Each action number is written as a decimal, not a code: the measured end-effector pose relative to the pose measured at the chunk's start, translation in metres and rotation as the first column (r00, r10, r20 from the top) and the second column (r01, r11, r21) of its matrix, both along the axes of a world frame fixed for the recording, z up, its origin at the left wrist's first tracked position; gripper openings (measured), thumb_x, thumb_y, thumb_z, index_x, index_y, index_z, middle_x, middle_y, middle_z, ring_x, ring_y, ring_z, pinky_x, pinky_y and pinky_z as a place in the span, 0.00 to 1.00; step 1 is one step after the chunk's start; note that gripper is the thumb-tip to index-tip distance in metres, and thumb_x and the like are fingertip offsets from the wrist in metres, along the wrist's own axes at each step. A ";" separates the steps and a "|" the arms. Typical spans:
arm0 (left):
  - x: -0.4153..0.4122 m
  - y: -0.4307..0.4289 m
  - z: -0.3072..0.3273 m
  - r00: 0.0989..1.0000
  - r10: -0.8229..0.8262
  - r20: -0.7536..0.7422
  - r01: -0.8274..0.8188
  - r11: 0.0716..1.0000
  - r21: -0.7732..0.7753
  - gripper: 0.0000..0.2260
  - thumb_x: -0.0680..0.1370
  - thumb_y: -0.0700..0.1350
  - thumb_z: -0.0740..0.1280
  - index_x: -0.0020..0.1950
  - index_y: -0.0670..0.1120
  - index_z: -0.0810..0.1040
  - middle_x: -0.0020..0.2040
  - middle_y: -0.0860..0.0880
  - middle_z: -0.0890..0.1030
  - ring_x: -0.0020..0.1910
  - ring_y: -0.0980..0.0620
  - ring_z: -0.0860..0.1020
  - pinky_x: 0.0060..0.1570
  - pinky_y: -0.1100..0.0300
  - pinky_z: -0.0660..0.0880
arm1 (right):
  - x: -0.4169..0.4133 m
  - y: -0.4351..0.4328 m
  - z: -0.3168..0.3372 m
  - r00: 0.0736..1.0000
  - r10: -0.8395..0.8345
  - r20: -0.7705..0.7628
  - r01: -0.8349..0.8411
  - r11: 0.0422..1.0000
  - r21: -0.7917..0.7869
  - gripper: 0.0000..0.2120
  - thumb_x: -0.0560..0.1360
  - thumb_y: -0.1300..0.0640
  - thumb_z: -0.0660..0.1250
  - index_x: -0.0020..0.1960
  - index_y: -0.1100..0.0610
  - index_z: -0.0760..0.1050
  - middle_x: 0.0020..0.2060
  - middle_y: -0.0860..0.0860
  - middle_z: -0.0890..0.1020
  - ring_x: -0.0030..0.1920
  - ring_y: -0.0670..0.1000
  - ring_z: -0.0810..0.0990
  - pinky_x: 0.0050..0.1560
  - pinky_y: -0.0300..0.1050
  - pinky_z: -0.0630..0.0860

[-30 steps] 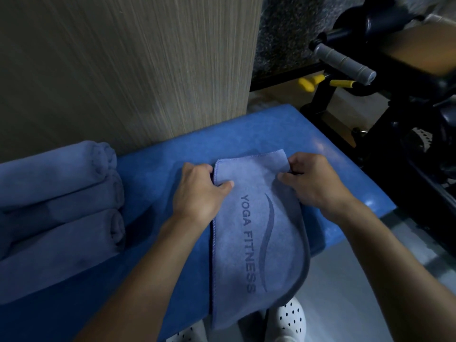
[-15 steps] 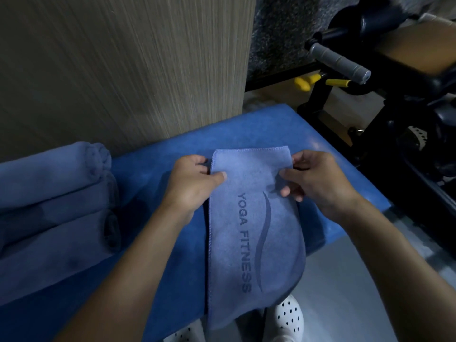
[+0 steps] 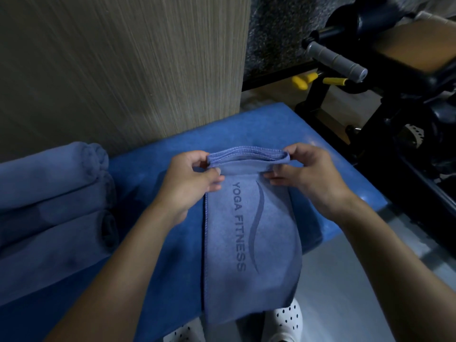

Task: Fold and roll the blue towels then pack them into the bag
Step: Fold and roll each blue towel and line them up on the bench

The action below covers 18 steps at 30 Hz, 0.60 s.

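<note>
— Lifted now, that far end: half a second back it was lying flat, and both hands are raising it and curling it over toward the person.

— How are the hands holding it?

— Left hand (image 3: 190, 183) is pinching the left corner of the far edge (image 3: 246, 154) between thumb and curled fingers. Right hand (image 3: 311, 176) is doing the same at the right corner. I judge that gripping both corners at once is keeping the stacked hems aligned, so the first turn starts square.

— And the towel itself?

— Folded towel (image 3: 251, 230) is lying as a long strip on the blue bench pad (image 3: 271, 122), logo up. Its near end is hanging over the pad's front edge above the white dotted shoes (image 3: 288, 317). Running lengthwise toward the body, it is probably giving the roll a straight path to travel.

— Those others on the left?

— Rolled towels (image 3: 49, 193) are sitting stacked against the wooden panel (image 3: 123, 70), well apart from the hands. They are likely waiting there, out of the working lane. No bag is showing.

— So which step?

— Rolling seems to be just starting; packing is not yet done.
</note>
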<state>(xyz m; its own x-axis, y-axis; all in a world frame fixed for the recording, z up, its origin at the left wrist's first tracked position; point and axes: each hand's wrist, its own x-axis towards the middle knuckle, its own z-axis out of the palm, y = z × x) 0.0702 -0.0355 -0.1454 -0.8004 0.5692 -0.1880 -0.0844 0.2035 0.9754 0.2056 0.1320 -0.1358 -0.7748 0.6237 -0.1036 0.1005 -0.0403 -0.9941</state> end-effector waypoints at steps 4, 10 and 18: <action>-0.003 -0.013 -0.001 0.971 -0.185 -0.151 0.179 0.982 -0.052 0.10 0.75 0.29 0.68 0.43 0.44 0.77 0.48 0.48 0.82 0.47 0.44 0.84 0.44 0.56 0.82 | 0.014 0.009 -0.009 0.991 0.089 0.099 -0.115 0.946 0.303 0.11 0.71 0.73 0.71 0.41 0.58 0.75 0.43 0.60 0.83 0.41 0.54 0.84 0.48 0.52 0.81; -0.003 -0.027 -0.014 0.811 -0.402 -0.424 0.330 0.914 -0.235 0.16 0.73 0.30 0.69 0.38 0.51 0.73 0.57 0.56 0.81 0.47 0.58 0.81 0.44 0.64 0.74 | 0.034 0.012 -0.021 0.964 0.216 0.154 -0.257 0.620 0.741 0.11 0.65 0.70 0.73 0.38 0.56 0.78 0.48 0.48 0.79 0.51 0.42 0.79 0.50 0.32 0.73; -0.004 -0.032 -0.016 0.698 -0.449 -0.558 0.292 0.890 -0.350 0.17 0.69 0.32 0.69 0.34 0.53 0.69 0.49 0.69 0.78 0.43 0.50 0.80 0.41 0.49 0.74 | 0.038 0.010 -0.023 0.931 0.202 0.304 -0.364 0.462 0.809 0.09 0.66 0.68 0.73 0.39 0.55 0.80 0.56 0.49 0.79 0.49 0.47 0.80 0.47 0.38 0.75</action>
